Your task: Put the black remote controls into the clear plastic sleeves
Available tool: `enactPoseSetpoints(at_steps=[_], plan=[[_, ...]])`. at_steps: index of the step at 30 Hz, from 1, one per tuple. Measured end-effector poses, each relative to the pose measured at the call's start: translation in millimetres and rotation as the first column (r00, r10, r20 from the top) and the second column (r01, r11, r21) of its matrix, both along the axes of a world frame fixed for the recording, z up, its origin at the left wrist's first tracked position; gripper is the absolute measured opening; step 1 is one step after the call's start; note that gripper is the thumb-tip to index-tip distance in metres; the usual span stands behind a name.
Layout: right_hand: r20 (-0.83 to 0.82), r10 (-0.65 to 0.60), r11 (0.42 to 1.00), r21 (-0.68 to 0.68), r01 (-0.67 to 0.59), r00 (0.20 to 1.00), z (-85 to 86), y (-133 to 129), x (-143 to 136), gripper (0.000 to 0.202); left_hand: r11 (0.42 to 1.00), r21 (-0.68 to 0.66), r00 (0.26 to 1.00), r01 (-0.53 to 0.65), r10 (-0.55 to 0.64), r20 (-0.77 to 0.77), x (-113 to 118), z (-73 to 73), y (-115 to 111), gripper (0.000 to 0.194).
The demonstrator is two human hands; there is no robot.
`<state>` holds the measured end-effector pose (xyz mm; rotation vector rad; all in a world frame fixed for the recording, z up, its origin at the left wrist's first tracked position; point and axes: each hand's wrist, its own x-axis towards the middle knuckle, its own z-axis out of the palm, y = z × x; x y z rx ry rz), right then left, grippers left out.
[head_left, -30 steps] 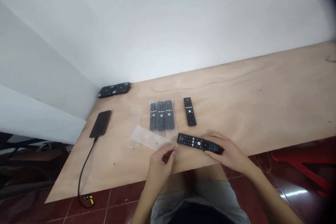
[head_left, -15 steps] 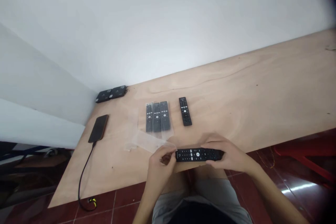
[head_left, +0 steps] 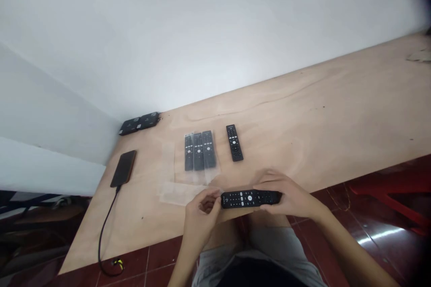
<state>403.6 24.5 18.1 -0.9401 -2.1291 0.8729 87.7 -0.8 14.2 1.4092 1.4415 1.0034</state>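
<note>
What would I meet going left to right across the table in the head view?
Phone → loose clear sleeve lying lengthwise → three sleeved remotes → unsleeved remote → right hand.

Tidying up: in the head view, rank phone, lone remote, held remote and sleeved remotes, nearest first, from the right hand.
1. Held remote: in the right hand.
2. Lone remote: ahead, leftward.
3. Sleeved remotes: further left.
4. Phone: far left.

Matt plastic remote (head_left: 249, 198), wooden table (head_left: 303, 134)
</note>
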Motion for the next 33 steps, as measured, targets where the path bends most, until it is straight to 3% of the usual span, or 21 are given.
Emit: enactPoseSetpoints(at_steps=[4,7,11,13,16,22,27,31,33], plan=[[0.083,-0.023,1.000,0.012,0.022,0.996,-0.7,-1.2,-1.9,0.039,0.974,0.061,0.970,0.219,-0.210,-0.124,-10.9,12.2,0.3,0.020],[0.128,-0.012,1.000,0.003,0.012,0.992,-2.0,-1.5,-2.6,0.039,0.903,0.119,0.874,0.413,-0.357,-0.329,-24.4,25.4,2.6,0.028],[0.142,0.015,1.000,-0.011,-0.013,0.990,0.2,-0.5,-5.4,0.037,0.811,0.160,0.738,0.563,-0.407,-0.538,-38.0,30.9,10.0,0.036],[0.145,0.025,0.999,-0.029,-0.021,0.989,3.3,0.7,-7.9,0.039,0.763,0.217,0.718,0.609,-0.413,-0.560,-41.5,25.5,14.9,0.039],[0.132,0.036,0.998,-0.052,-0.029,0.991,8.3,3.7,-12.9,0.042,0.725,0.322,0.751,0.609,-0.396,-0.529,-42.8,12.8,21.3,0.045],[0.131,0.068,0.996,-0.059,-0.061,0.989,10.9,14.7,-36.0,0.041,0.739,0.420,0.819,0.527,-0.308,-0.485,-27.0,-2.1,26.6,0.048],[0.124,0.042,0.997,-0.068,-0.034,0.991,5.0,18.8,-54.6,0.050,0.742,0.418,0.808,0.524,-0.279,-0.518,-19.3,3.2,26.5,0.053],[0.051,-0.131,0.983,-0.121,0.136,0.990,0.5,13.0,-43.9,0.053,0.794,0.299,0.763,0.530,-0.293,-0.576,-41.9,14.1,21.4,0.071],[0.026,-0.169,0.974,-0.151,0.171,0.985,-2.0,8.8,-37.6,0.048,0.809,0.263,0.751,0.526,-0.297,-0.589,-53.1,15.5,18.7,0.070]])
